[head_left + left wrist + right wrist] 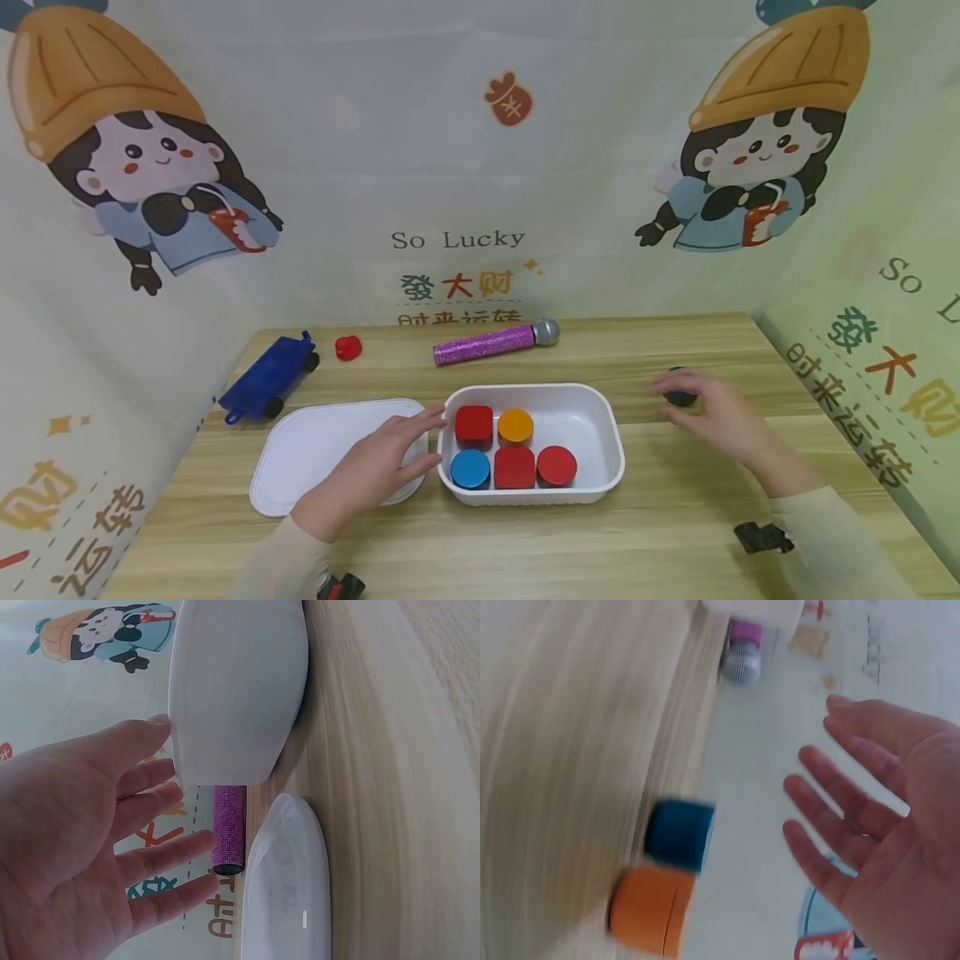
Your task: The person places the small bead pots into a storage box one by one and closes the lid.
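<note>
A white tray [609, 433] sits mid-table and holds several blocks: a red square [474, 422], an orange round [515, 425], a blue round [470, 468], another red square [514, 467] and a red round [557, 464]. My left hand [420, 433] lies open on the white lid [300, 454], its fingertips at the tray's left wall [236, 690]. My right hand [701, 400] hovers open at the right over a dark blue block [681, 397]. The right wrist view shows this blue block [679, 834] beside an orange block [649, 911], with the spread fingers [821, 795] apart from both.
A purple glitter microphone [495, 342] lies behind the tray. A blue toy truck [266, 379] and a small red piece [348, 347] are at the back left. A black clip [763, 537] lies near the front right. Printed backdrop walls close in three sides.
</note>
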`<action>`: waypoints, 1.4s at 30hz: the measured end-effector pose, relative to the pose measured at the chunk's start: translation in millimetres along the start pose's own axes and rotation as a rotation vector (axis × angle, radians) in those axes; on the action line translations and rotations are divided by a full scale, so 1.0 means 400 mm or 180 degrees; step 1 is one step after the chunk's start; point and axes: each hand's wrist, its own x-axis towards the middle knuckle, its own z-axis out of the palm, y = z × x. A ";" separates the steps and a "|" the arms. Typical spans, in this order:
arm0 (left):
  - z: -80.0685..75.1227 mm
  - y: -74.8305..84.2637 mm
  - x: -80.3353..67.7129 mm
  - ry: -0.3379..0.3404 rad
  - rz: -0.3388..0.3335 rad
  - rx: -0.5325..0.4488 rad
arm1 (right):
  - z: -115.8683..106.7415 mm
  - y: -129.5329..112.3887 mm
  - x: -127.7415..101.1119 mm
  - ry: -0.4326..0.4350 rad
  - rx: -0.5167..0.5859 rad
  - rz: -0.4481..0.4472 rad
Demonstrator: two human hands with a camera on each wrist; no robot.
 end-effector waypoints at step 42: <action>-0.005 -0.002 0.000 -0.0065 -0.0012 0.0010 | -0.067 0.111 -0.070 -0.0348 -0.0627 0.0730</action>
